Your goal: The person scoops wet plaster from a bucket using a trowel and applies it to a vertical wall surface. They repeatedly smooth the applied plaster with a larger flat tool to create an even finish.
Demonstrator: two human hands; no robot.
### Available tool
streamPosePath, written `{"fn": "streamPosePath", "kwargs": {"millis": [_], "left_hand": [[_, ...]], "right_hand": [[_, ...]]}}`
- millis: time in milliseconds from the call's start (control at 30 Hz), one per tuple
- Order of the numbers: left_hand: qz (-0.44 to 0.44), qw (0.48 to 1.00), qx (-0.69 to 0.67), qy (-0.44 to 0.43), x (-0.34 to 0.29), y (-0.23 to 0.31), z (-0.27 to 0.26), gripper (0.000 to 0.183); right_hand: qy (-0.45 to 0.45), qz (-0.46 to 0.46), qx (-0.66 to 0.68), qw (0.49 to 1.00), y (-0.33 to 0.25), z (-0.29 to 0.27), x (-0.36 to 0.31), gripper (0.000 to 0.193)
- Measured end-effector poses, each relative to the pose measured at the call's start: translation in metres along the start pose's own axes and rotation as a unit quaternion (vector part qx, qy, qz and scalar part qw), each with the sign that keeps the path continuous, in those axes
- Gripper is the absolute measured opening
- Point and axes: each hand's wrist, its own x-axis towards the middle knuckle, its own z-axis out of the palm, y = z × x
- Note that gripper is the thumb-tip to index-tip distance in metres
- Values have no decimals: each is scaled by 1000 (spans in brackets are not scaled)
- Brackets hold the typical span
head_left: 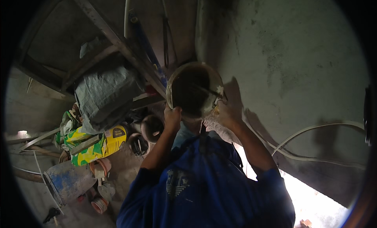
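Observation:
A round, pale, dirt-stained bucket (217,77) is in front of me, tipped so that its dark inside faces up toward the view. My left hand (172,116) is closed on the bucket's near left side. On the near right, my right hand (227,112) grips the rim. A thin, dark, rod-like piece (205,89) crosses the inside and ends close to my right hand; whether that hand also holds it is hidden. Shadow keeps me from telling what the bucket contains.
A metal frame (98,20) leans at the upper left over a grey sack (108,96). Below lie a yellow-green bag (114,139) and a blue-stained drum (72,181) on its side. A pale cable (298,132) runs along the right wall (306,63).

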Motion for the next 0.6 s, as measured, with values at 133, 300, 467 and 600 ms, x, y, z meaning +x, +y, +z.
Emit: {"fn": "streamPosePath", "kwargs": {"millis": [133,300,467,600], "left_hand": [[0,998,57,-7,5,19,8,55],[88,991,99,-19,26,26,20,55],[146,972,172,-61,64,22,20,69],[182,969,144,-84,82,49,31,77]], "right_hand": [[64,-14,-39,997,15,-12,12,32],[58,6,-97,994,26,-22,52,33],[42,29,-168,984,20,-33,95,28],[2,-10,-196,980,3,-49,113,25]]}}
